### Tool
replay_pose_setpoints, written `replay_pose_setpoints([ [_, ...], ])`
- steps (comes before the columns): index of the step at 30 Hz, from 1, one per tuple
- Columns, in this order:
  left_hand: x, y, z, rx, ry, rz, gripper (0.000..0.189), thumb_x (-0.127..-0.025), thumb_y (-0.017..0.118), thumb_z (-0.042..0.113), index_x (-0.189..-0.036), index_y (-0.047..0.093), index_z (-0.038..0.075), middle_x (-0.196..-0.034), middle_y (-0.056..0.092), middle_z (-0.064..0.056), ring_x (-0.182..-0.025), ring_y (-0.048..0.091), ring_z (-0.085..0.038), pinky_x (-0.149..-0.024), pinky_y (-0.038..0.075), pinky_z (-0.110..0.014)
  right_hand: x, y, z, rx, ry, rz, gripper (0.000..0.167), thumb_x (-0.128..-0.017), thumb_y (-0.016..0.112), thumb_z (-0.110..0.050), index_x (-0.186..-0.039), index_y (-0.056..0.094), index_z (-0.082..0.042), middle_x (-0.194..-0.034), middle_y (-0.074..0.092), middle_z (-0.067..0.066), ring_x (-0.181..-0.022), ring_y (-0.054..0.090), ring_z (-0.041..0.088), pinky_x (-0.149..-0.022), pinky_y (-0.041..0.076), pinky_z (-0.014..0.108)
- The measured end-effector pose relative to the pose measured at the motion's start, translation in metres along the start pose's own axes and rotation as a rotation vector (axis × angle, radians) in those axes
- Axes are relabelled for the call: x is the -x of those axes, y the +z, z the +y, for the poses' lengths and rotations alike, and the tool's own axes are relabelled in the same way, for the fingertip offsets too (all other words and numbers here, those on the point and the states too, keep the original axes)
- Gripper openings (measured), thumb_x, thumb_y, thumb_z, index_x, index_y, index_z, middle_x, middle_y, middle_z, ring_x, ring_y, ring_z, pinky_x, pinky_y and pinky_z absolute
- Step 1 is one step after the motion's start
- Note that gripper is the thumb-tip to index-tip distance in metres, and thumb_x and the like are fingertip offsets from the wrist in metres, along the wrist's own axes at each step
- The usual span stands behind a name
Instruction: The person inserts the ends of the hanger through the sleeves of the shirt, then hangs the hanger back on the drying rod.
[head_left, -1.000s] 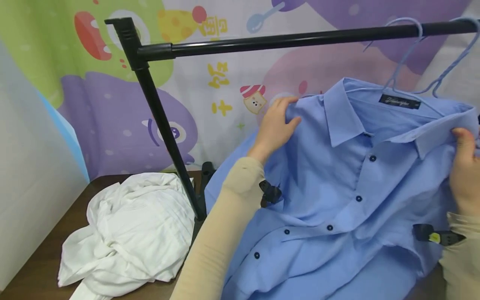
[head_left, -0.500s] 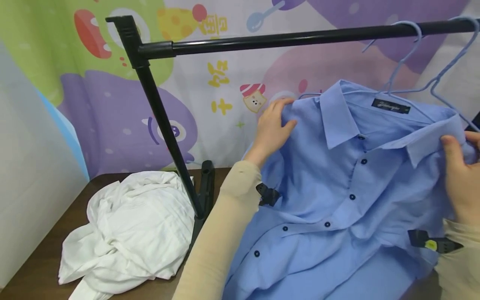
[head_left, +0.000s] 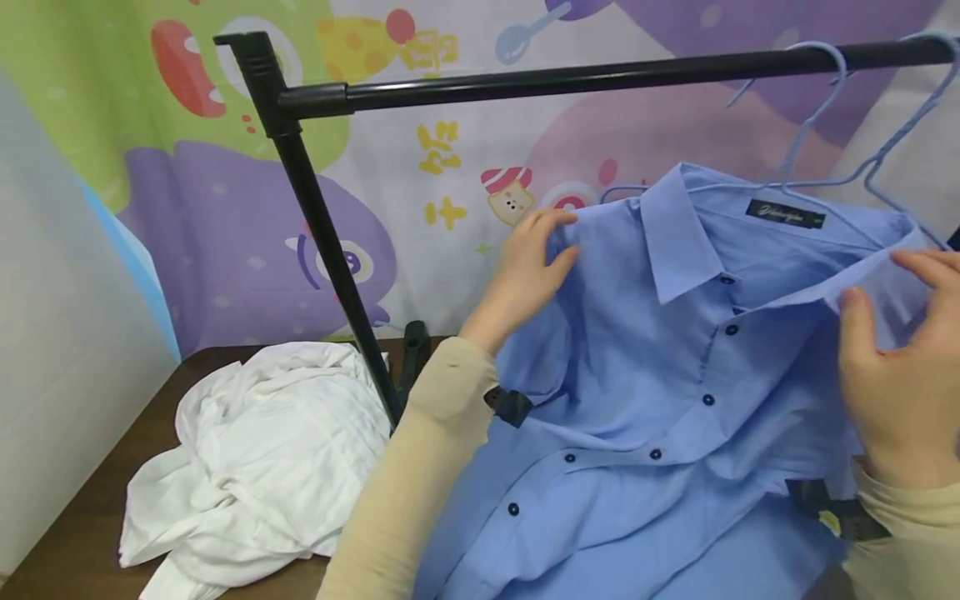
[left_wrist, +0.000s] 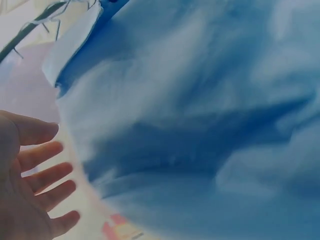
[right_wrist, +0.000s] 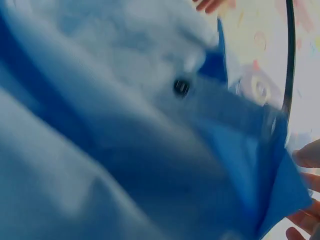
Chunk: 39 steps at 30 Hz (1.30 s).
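A light blue button-up shirt (head_left: 622, 333) with dark buttons hangs from a blue wire hanger (head_left: 802, 137) on a black rail. My left hand (head_left: 528, 271) is beside the shirt's shoulder at the left of the head view. The left wrist view has its fingers spread, with a gap between them and the cloth. At the collar's other side, my right hand (head_left: 903, 367) holds the collar wing between thumb and fingers. The right wrist view shows the collar point (right_wrist: 295, 197) standing out against those fingers; part of the hand is out of frame.
The black rack's upright post (head_left: 322, 217) stands left of the shirt, under the rail (head_left: 562, 81). Crumpled white cloth (head_left: 277, 450) lies on the dark brown table (head_left: 97, 483). Another blue hanger (head_left: 918, 108) is on the rail at the right. A cartoon curtain hangs behind.
My left hand has drifted left and slightly down from the shoulder. The right hand has shifted left along the collar, whose wing is now lifted. The collar moved slightly left and down.
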<state>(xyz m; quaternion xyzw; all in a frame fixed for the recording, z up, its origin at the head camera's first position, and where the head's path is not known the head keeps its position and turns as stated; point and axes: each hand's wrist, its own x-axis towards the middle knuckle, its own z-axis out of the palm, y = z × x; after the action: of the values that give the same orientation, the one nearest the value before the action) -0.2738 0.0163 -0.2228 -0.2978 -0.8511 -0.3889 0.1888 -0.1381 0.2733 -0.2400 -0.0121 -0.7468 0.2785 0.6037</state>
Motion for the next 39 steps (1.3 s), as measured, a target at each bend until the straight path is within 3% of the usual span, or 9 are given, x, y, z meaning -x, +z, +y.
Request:
replay_pose_setpoints([
  [4,0.021,-0.022,0.002,-0.026,0.012,-0.066,0.027,-0.091,0.053,0.019,-0.117,0.057,0.01,-0.12,0.053,-0.001,-0.111,0.049,-0.015,-0.093,0.038,-0.026,0.011,0.008,-0.022,-0.077,-0.173,0.059,0.04,-0.081,0.058,-0.028,-0.1,0.061,0.007,-0.107,0.058,0.023,-0.106,0.048,0.039,-0.098,0.031,0.037],
  [6,0.033,-0.032,0.005,-0.069,0.029,-0.109,0.025,-0.092,0.053,0.019,-0.114,0.059,0.009,-0.117,0.055,-0.001,-0.109,0.051,-0.016,-0.092,0.039,-0.028,0.018,0.011,-0.028,-0.112,-0.248,0.032,0.042,-0.084,0.056,-0.034,-0.093,0.063,0.007,-0.099,0.059,0.025,-0.096,0.051,0.042,-0.095,0.034,0.034],
  [8,0.046,-0.039,0.007,-0.124,0.041,-0.155,0.024,-0.091,0.053,0.02,-0.112,0.06,0.01,-0.114,0.057,-0.001,-0.106,0.053,-0.016,-0.09,0.041,-0.029,0.028,0.014,-0.031,-0.176,-0.339,-0.066,0.044,-0.087,0.054,-0.037,-0.088,0.065,0.006,-0.091,0.062,0.023,-0.088,0.052,0.039,-0.092,0.036,0.028],
  [11,0.066,-0.049,0.009,-0.186,0.067,-0.194,0.021,-0.091,0.054,0.021,-0.108,0.063,0.011,-0.108,0.061,0.0,-0.103,0.055,-0.015,-0.088,0.043,-0.03,0.045,0.021,-0.034,-0.281,-0.499,-0.302,0.044,-0.091,0.05,-0.037,-0.086,0.067,0.003,-0.087,0.064,0.017,-0.082,0.053,0.032,-0.089,0.035,0.022],
  [15,0.098,-0.058,0.002,-0.192,0.099,-0.091,0.014,-0.089,0.057,0.019,-0.099,0.066,0.014,-0.095,0.063,0.004,-0.088,0.057,-0.01,-0.077,0.045,-0.027,0.079,0.036,-0.046,-0.381,-0.717,-0.557,0.034,-0.095,0.044,-0.029,-0.091,0.068,-0.005,-0.092,0.064,0.005,-0.084,0.056,0.022,-0.085,0.038,0.027],
  [21,0.14,-0.072,-0.02,-0.143,0.045,0.121,0.007,-0.087,0.06,0.015,-0.089,0.067,0.015,-0.077,0.064,0.006,-0.061,0.05,-0.004,-0.056,0.041,-0.022,0.121,0.05,-0.072,-0.522,-0.895,-0.777,0.025,-0.093,0.049,-0.029,-0.102,0.063,-0.011,-0.103,0.06,-0.002,-0.094,0.055,0.014,-0.085,0.04,0.029],
  [26,0.162,-0.088,-0.035,-0.159,-0.009,0.206,0.006,-0.086,0.063,0.012,-0.088,0.067,0.014,-0.072,0.065,0.006,-0.063,0.055,-0.004,-0.052,0.038,-0.022,0.143,0.058,-0.093,-0.524,-0.982,-0.934,0.048,-0.082,0.063,-0.043,-0.118,0.054,-0.013,-0.118,0.055,0.0,-0.111,0.05,0.012,-0.095,0.036,0.033],
  [34,0.178,-0.109,-0.054,-0.232,-0.066,0.257,0.007,-0.086,0.062,0.01,-0.088,0.068,0.012,-0.073,0.065,0.004,-0.066,0.056,-0.009,-0.054,0.039,-0.021,0.179,0.077,-0.103,-0.338,-1.062,-1.17,0.096,-0.066,0.069,-0.057,-0.142,0.028,-0.016,-0.142,0.036,0.0,-0.131,0.032,0.016,-0.105,0.027,0.039],
  [39,0.191,-0.115,-0.07,-0.256,-0.168,0.222,0.007,-0.086,0.061,0.011,-0.088,0.067,0.013,-0.072,0.064,0.004,-0.066,0.056,-0.01,-0.055,0.039,-0.022,0.19,0.089,-0.103,-0.345,-1.092,-1.121,0.067,-0.071,0.074,-0.03,-0.131,0.047,-0.019,-0.104,0.059,-0.008,-0.103,0.054,0.006,-0.1,0.034,0.037],
])
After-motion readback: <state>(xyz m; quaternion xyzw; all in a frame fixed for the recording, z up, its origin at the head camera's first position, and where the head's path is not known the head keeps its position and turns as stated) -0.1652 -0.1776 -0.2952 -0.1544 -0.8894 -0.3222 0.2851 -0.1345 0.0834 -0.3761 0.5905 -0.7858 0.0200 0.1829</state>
